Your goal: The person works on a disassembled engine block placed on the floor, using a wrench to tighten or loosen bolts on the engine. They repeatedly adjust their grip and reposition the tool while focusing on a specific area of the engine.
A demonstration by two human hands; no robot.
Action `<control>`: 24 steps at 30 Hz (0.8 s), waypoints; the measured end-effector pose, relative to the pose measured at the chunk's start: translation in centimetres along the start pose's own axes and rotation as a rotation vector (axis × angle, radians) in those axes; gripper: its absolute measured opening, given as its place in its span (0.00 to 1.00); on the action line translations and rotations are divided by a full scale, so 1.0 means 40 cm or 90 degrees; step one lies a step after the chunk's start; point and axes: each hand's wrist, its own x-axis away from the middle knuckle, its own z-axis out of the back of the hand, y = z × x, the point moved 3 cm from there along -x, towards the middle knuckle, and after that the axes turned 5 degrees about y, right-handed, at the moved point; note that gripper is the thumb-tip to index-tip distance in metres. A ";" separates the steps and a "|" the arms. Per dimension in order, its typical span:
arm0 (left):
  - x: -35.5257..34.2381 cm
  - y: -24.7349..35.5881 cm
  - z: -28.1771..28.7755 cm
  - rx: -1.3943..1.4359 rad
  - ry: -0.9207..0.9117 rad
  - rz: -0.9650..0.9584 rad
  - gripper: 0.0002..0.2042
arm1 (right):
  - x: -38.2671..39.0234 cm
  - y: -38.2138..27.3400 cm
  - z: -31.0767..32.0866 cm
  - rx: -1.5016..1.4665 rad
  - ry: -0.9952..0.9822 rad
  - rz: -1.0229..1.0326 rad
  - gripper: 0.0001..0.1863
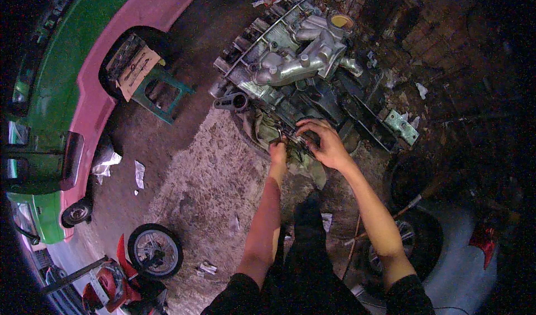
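A large silver and dark engine (304,63) lies on the ground in front of me. At its near side, my left hand (278,149) is closed, its fingertips pressed around something too small and dim to make out. My right hand (328,146) is just to the right, fingers curved and thumb apart, beside the engine's lower edge; nothing shows clearly in its grasp. An olive-green cloth (262,129) is bunched beside and beneath my hands. A dark grey rod-like part with a round bore (231,101) rests at the engine's left corner.
Left stands a teal plastic stool (173,94) with cardboard (138,72) on it, beside a green and pink vehicle (92,86). A motorcycle wheel (155,250) is lower left. A metal plate (403,126) lies right of the engine; a car tyre (427,248) is lower right.
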 end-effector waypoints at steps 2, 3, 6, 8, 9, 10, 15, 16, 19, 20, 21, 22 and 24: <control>-0.013 -0.017 0.002 0.114 -0.044 0.145 0.16 | -0.001 0.000 0.000 -0.001 -0.002 0.000 0.21; -0.018 -0.016 0.002 0.107 -0.056 0.150 0.15 | -0.002 0.001 -0.001 -0.002 -0.003 -0.001 0.21; -0.014 0.000 0.002 0.056 -0.061 0.093 0.14 | 0.000 0.001 -0.002 -0.004 0.010 0.005 0.21; 0.003 0.020 -0.008 -0.038 -0.017 -0.002 0.13 | 0.000 0.004 -0.005 0.000 0.012 -0.006 0.20; 0.021 0.039 -0.009 -0.088 0.009 -0.133 0.13 | 0.001 0.005 -0.007 0.000 0.010 -0.015 0.20; 0.046 0.051 -0.009 -0.155 0.040 -0.225 0.12 | 0.002 0.006 -0.007 -0.001 0.012 -0.011 0.20; 0.111 0.096 -0.017 -0.219 0.130 -0.366 0.10 | 0.001 0.004 -0.005 0.000 0.014 0.001 0.21; 0.112 0.103 -0.015 -0.159 0.106 -0.368 0.09 | 0.000 0.003 -0.003 -0.003 0.016 0.005 0.21; 0.098 0.094 0.001 0.012 0.055 -0.206 0.08 | 0.000 -0.002 -0.001 0.000 0.022 0.003 0.20; 0.091 0.085 0.004 0.041 0.046 -0.127 0.08 | 0.000 -0.003 -0.002 0.014 0.029 0.003 0.19; 0.085 0.083 0.006 0.071 0.024 -0.119 0.09 | 0.002 -0.004 -0.002 0.021 0.041 0.008 0.18; 0.079 0.079 0.006 0.073 0.009 -0.112 0.10 | 0.004 -0.003 -0.004 0.031 0.055 -0.009 0.15; 0.068 0.069 0.005 0.087 0.001 -0.093 0.10 | 0.008 -0.001 -0.010 0.039 0.090 -0.040 0.10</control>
